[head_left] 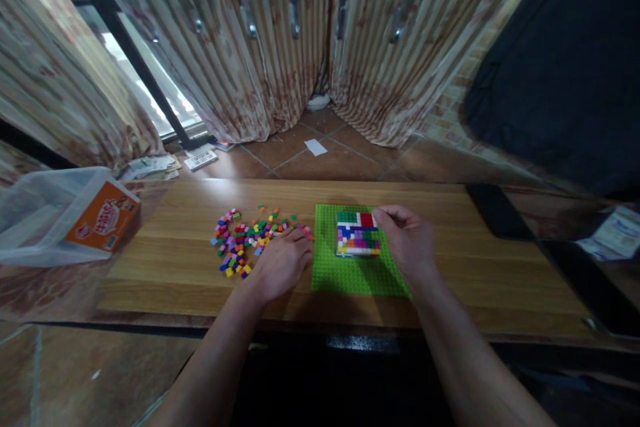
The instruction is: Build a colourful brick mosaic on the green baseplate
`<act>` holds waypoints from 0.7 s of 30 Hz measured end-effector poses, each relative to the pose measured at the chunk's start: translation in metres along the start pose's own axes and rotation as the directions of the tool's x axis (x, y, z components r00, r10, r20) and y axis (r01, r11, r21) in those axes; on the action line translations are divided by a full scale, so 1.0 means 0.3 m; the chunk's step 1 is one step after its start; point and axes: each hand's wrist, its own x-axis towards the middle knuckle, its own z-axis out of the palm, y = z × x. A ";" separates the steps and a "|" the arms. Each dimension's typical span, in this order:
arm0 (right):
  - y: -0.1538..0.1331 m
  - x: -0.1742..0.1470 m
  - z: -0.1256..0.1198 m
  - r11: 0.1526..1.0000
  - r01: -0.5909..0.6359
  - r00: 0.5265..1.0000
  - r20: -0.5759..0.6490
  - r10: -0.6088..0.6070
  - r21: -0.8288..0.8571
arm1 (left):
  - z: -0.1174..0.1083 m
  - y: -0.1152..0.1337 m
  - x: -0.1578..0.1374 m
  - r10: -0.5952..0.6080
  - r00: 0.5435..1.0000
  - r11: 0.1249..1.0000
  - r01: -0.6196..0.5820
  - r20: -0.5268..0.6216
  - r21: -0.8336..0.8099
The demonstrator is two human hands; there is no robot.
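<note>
A green studded baseplate [325, 273] lies on the wooden table. On it stands a low block of toy bricks [358, 237] in red, green, blue, white, purple and yellow. At the block's far right corner is my right hand [410, 240], thumb and forefinger pinched together; whatever they hold is hidden. My left hand [284, 260] rests at the right side of a pile of small loose bricks [239, 240], just left of the baseplate. Its fingers are curled and close together, and their tips are partly hidden, so I cannot make out what is in them.
At the table's left end sits a clear plastic bin [55, 213] with an orange label. A black flat object [497, 212] lies at the right end of the wooden tabletop [165, 267]. Beyond the table are striped curtains [280, 67] and a tiled floor with papers [316, 147].
</note>
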 end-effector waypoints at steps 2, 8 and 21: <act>-0.004 0.005 -0.006 1.000 0.007 1.000 -0.023 -0.007 0.002 | 0.001 0.017 0.009 0.006 0.998 0.995 -0.013 -0.068 -0.101; 0.002 0.009 -0.005 0.999 0.028 0.999 -0.018 -0.028 -0.014 | 0.037 0.100 0.065 0.046 0.980 0.938 -0.109 -0.193 -0.330; 0.010 -0.007 -0.004 0.995 0.044 0.995 0.097 -0.035 -0.087 | 0.091 0.128 0.119 -0.047 0.960 0.975 -0.016 -0.275 -0.221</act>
